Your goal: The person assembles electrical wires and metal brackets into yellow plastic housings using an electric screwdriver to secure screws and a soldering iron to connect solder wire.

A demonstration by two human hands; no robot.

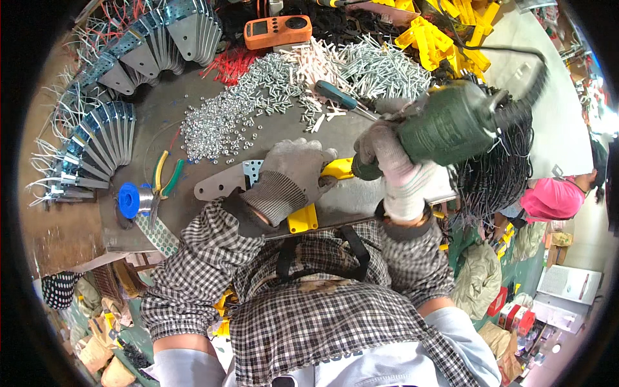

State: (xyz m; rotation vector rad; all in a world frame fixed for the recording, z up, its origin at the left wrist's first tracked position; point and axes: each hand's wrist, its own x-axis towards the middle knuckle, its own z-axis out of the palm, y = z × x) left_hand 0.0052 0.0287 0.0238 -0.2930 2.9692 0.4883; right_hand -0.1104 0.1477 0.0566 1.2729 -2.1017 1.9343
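My left hand [293,168], in a grey work glove, lies closed over a yellow plastic part [338,169] at the front of the table. Another stretch of yellow plastic [303,219] shows below the wrist. A flat grey metal plate [220,184] with holes sticks out to the left of this hand, beside a small blue perforated board [252,170]. My right hand [387,151], also gloved, grips a green corded power tool [445,122], slightly blurred, just right of the yellow part. The tool's working tip cannot be made out.
Loose nuts [213,129], screws [271,74] and a blue-handled screwdriver [336,95] lie beyond my hands. Metal plates with wires [97,145] fan out left, near pliers [161,177] and a blue wire spool [129,200]. Black cables [496,168] hang right; an orange meter [277,32] sits behind.
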